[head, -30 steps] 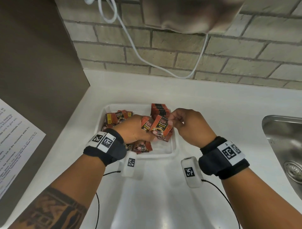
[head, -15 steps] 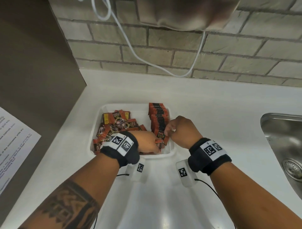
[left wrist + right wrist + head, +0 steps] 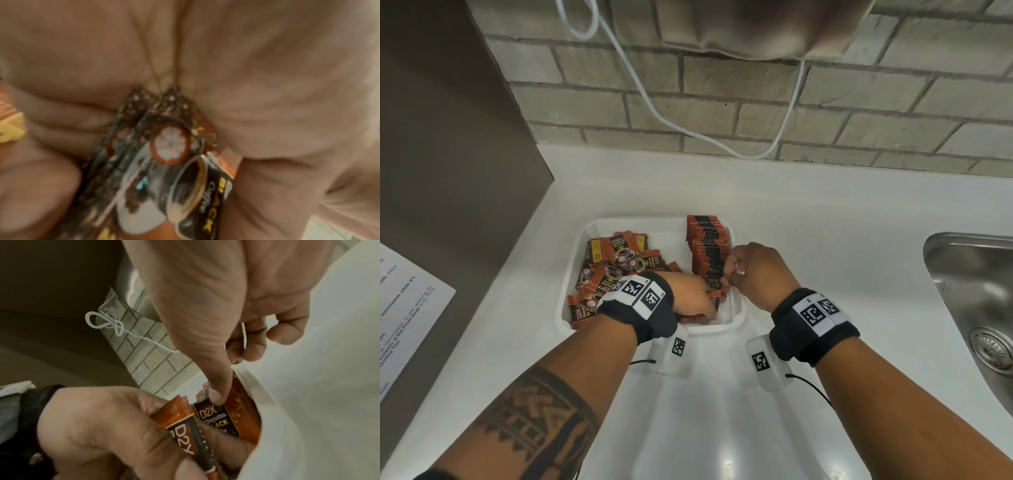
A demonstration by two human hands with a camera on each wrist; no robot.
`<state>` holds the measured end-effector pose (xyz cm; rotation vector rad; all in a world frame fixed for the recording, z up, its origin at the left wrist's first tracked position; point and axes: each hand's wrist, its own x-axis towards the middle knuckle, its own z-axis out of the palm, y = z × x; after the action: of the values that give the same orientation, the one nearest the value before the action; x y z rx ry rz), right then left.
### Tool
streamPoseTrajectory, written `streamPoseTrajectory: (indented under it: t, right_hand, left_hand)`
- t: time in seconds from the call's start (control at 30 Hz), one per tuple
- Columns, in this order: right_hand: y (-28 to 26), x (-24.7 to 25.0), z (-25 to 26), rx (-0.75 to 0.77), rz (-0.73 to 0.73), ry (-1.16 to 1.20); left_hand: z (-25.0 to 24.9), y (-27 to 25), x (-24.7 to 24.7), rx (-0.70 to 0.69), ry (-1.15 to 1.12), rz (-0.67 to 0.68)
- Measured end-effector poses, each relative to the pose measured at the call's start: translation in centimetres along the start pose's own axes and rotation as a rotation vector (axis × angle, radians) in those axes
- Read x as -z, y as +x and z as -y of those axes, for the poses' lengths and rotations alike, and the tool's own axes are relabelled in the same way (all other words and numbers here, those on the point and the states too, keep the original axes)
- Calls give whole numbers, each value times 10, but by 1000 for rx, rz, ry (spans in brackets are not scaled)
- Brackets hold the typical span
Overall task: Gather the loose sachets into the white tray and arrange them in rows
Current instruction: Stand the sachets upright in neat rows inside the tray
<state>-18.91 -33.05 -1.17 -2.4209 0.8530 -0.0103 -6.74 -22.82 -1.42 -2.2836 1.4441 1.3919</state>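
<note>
Left hand, near edge of white tray on the counter: grip closed round a small bundle of sachets. Just right of it, right hand, grip narrow, thumb pressing the front sachet of the upright row. Left of the grips, a loose heap.

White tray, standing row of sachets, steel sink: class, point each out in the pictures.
white tray point(image 3: 582, 236): head view, its far left rim.
standing row of sachets point(image 3: 708, 245): head view, top edges mid-row.
steel sink point(image 3: 962, 270): head view, its inner left wall.
</note>
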Motion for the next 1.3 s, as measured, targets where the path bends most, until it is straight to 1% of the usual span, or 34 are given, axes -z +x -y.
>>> streamPoseTrajectory:
  t: [0.07, 0.2, 0.37, 0.5, 0.6, 0.73, 1.0, 1.13, 1.3]
  right_hand:
    - [0, 0, 0, -1, 8, -1]
    - [0, -1, -1, 1, 4, 6]
    - [-1, 0, -1, -6, 20, 22]
    - [-1, 0, -1, -19, 22, 38]
    - [-2, 0, -2, -15, 15, 47]
    - [-3, 0, -5, -3, -1, 23]
    - [-5, 1, -6, 15, -30, 16]
    - [-6, -1, -8, 18, -45, 1]
    - [-3, -5, -2, -4, -5, -19]
  left_hand:
    - [0, 0, -1, 16, -33, -17]
    - [2, 0, -1, 16, -84, -1]
    - [3, 0, -1, -5, -46, -9]
    - [3, 0, -3, 7, -45, -18]
    - [6, 0, -3, 0, -36, -2]
    - [10, 1, -6, -7, -18, -14]
    - [16, -2, -5, -36, -50, -49]
    - [21, -1, -4, -24, -88, -31]
    - [20, 2, -5, -1, -123, -27]
